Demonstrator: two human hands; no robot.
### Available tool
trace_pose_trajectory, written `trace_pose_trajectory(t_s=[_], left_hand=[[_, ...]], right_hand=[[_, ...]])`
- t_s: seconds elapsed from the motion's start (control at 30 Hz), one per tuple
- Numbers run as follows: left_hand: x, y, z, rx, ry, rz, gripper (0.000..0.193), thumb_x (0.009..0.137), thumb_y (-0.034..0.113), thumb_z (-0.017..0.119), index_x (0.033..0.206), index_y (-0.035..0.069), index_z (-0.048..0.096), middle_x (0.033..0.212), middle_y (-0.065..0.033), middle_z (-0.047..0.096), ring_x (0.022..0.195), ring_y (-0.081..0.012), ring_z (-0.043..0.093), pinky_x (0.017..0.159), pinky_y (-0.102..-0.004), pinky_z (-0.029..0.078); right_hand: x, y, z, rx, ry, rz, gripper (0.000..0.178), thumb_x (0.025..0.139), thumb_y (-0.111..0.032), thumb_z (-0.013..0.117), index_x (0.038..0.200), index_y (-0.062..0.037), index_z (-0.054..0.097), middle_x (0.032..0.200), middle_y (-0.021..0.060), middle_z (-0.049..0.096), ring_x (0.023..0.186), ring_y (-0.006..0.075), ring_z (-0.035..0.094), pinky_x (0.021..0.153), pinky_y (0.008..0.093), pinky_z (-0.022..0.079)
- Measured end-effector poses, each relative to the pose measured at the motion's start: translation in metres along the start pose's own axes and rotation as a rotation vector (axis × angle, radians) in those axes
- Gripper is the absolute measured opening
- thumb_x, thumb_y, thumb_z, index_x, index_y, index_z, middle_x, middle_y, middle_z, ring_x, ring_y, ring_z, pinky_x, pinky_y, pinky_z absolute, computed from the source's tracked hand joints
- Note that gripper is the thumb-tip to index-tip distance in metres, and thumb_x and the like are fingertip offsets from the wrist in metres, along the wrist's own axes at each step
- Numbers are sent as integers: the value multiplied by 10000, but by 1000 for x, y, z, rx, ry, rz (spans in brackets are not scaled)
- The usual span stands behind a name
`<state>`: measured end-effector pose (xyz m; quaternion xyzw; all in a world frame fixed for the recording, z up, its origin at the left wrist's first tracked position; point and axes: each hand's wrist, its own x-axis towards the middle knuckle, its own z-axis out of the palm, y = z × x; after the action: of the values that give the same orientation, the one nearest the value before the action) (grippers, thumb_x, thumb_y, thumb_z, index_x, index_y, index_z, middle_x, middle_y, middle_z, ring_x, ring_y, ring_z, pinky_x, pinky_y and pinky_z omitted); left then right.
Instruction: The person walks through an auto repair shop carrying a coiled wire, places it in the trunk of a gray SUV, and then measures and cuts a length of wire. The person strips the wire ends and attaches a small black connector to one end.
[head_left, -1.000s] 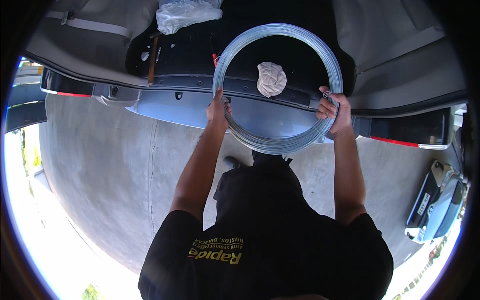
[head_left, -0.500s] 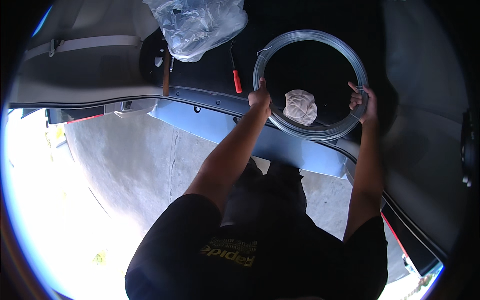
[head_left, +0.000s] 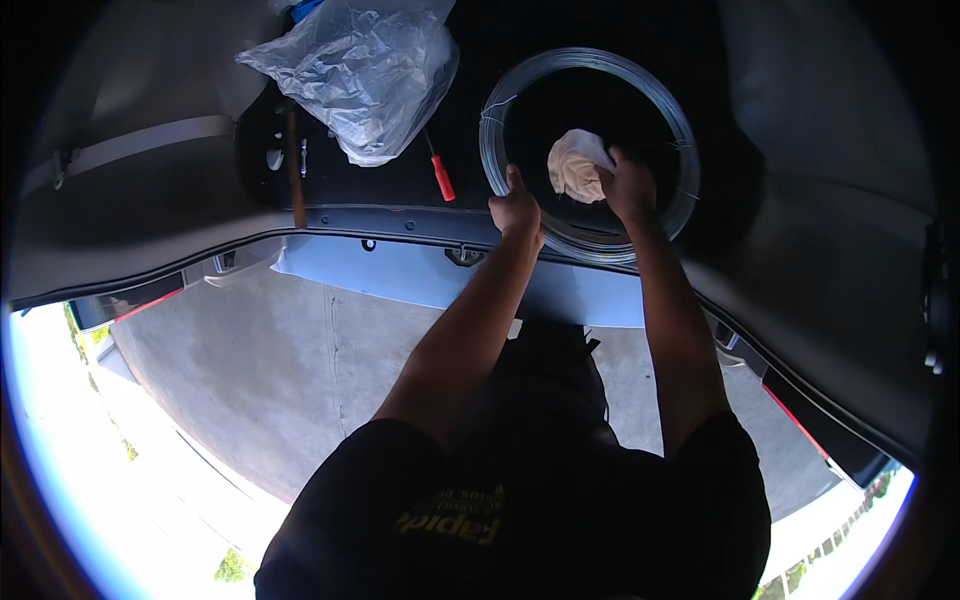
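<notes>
A large coil of silvery wire [head_left: 492, 142] lies in the dark back of a vehicle, close to its rear sill, with thin wire ties round it. My left hand [head_left: 517, 212] is closed round the coil's near left side, thumb up along it. Inside the ring is a crumpled cream-white cloth [head_left: 577, 166]. My right hand [head_left: 630, 187] reaches over the coil's near right side and grips the cloth by its right edge; some of its fingers are hidden.
Left of the coil lies a red-handled screwdriver [head_left: 442, 178], its shaft running toward a clear plastic bag [head_left: 370, 80]. Farther left is a brown stick-like handle [head_left: 295, 165] beside small metal pieces. The sill [head_left: 355, 218] and light-blue bumper [head_left: 400, 275] edge the cargo space.
My right hand has let go of the coil's right side and moved left onto the cloth. My left hand still holds the coil. The whole view has shifted somewhat.
</notes>
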<state>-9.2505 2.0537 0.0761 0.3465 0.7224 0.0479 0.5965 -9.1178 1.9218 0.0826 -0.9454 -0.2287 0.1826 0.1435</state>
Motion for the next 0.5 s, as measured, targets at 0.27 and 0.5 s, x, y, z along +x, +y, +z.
trace_pose_trajectory(t_s=[0.27, 0.5], left_hand=[[38, 11, -47, 545, -384, 72, 1110, 891, 682, 696, 1577, -82, 272, 1604, -293, 363, 1512, -427, 346, 1234, -518, 290], [-55, 7, -100, 622, -609, 1406, 957, 991, 579, 567, 1620, -47, 208, 1646, -319, 251, 1538, -476, 251, 1246, -581, 206]], right_hand=[[-121, 88, -123, 1065, 421, 269, 596, 804, -152, 646, 1373, 9, 573, 1254, 130, 666, 1164, 284, 648, 1037, 385, 487], [-187, -46, -31, 1832, -174, 307, 666, 850, -261, 515, 1455, 14, 482, 1343, 155, 615, 1222, 289, 609, 1081, 390, 458]])
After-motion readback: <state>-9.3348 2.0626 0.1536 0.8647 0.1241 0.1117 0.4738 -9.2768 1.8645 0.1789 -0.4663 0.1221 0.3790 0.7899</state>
